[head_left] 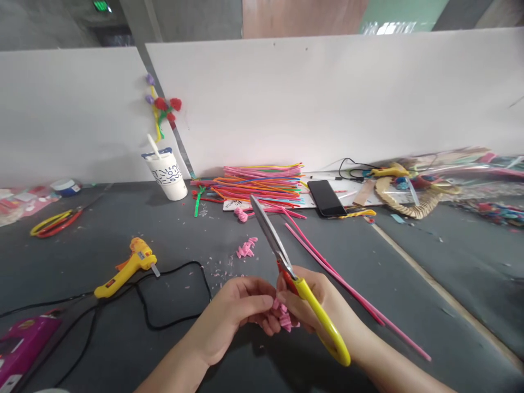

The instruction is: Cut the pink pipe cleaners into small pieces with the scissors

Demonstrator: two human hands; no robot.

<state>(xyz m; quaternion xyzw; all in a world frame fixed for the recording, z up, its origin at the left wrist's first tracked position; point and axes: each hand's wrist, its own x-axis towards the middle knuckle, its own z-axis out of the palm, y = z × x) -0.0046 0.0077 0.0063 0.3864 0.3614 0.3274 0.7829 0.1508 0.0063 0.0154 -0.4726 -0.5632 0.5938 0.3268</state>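
Note:
Both hands meet at the lower middle of the head view, over the dark table (229,363). My left hand (241,305) is closed, its thumb and fingers pinching a folded pink pipe cleaner piece (285,319). My right hand (323,297) has scissors (321,319) with yellow and red handles tucked in it, blades together and aimed away from me. Its fingertips also touch the pink piece; the fingers partly hide it. Just beyond the hands lies a small heap of pink folded pieces (246,248). Two long pink pipe cleaners (344,275) stretch along the table to the right.
A yellow glue gun (126,270) with a black cord lies left. Farther back are a paper cup (167,173), a pipe cleaner bundle (257,184), a pink curled flower (241,214) and a phone (326,198). Other scissors (57,222) rest far left; a woven ring (409,207) lies right.

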